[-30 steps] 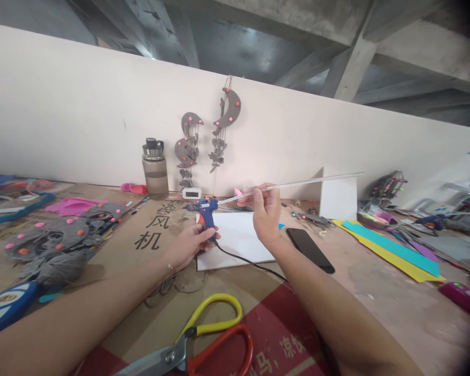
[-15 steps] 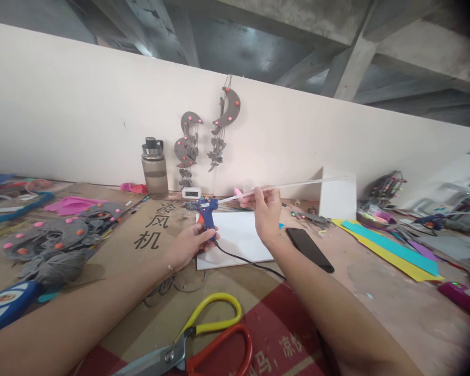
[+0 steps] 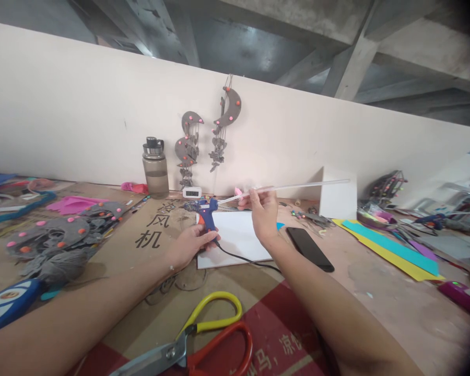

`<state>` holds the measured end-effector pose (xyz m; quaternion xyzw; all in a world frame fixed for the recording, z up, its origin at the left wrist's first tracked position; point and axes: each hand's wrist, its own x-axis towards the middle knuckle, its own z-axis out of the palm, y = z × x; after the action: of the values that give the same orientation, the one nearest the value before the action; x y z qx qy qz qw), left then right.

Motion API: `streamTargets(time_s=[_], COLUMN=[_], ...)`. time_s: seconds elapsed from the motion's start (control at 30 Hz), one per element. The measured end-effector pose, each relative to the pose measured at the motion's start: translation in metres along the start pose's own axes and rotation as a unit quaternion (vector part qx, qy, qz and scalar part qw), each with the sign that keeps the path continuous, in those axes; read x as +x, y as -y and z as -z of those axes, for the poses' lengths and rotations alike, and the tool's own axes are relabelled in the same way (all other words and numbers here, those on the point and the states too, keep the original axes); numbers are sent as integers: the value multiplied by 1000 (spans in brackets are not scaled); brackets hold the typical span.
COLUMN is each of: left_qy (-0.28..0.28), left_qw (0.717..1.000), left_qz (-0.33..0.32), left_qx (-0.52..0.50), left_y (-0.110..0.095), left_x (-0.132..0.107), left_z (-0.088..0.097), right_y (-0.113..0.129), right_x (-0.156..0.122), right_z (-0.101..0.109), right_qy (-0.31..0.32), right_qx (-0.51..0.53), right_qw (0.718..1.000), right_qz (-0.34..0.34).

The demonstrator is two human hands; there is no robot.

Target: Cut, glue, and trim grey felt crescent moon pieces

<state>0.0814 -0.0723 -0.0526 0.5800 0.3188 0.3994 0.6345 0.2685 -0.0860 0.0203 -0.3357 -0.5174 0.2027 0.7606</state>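
Note:
My left hand (image 3: 194, 243) is closed round the handle of a blue glue gun (image 3: 207, 211), whose nozzle points left. A long clear glue stick (image 3: 309, 184) runs from the back of the gun out to the right. My right hand (image 3: 263, 209) pinches that stick partway along, with its far end sticking out past the fingers. Under the gun and my right hand lies a white board (image 3: 235, 240), and the gun's black cord (image 3: 246, 258) crosses it.
Large scissors (image 3: 203, 339) with yellow and red handles lie in front. A phone (image 3: 309, 249) is at the right, beside yellow and turquoise sheets (image 3: 391, 248). A water bottle (image 3: 155, 169) stands by the wall. Grey felt pieces (image 3: 58, 235) lie left; moon ornaments (image 3: 232, 107) hang behind.
My right hand has slid slightly left along the glue stick, nearer the glue gun. The left hand keeps its hold on the gun.

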Motion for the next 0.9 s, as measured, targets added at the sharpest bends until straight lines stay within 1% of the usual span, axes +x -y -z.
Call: streamTargets(time_s=[0.07,0.13,0.2,0.27,0.33,0.43,0.53,0.6,0.7,0.77,0.83,0.87,0.9], left_qy=[-1,-5,-14,-18,-13,12,17,21,50,80,98,95,80], left_qw=[1000,1000,999,998,999,1000,1000,998,989,982,976,977,979], left_qz=[-2,-4,-4,-2,-4,-14,-21,-26,-45,-44,-18,-2,11], left_qx=[0,-22,-48,-54,-36,-15,6,51,130,168,191,193,189], left_y=[1,1,-1,-3,-4,-4,-4,-7,-15,-23,-31,-36,-41], left_x=[1,2,1,1,0,0,1,0,-2,-2,-1,1,2], left_z=[0,0,-2,-4,-5,-5,-3,-2,-1,0,4,7,10], right_y=[-3,-8,-14,-20,-26,-32,-33,-31,-26,-25,-25,-27,-28], right_x=[2,2,-1,-7,-16,-30,-39,-42,-43,-42,-40,-40,-39], right_z=[1,1,-1,-5,-10,-16,-19,-20,-21,-20,-19,-17,-16], right_qy=[-12,-23,-16,24,78,147,198,226,259,256,239,231,224], right_qx=[12,30,46,47,26,-17,-76,-121,-157,-181,-211,-225,-238], right_qw=[1000,998,996,991,982,964,953,945,933,931,933,933,933], right_qz=[-24,-47,-76,-121,-171,-223,-217,-201,-195,-187,-169,-158,-149])
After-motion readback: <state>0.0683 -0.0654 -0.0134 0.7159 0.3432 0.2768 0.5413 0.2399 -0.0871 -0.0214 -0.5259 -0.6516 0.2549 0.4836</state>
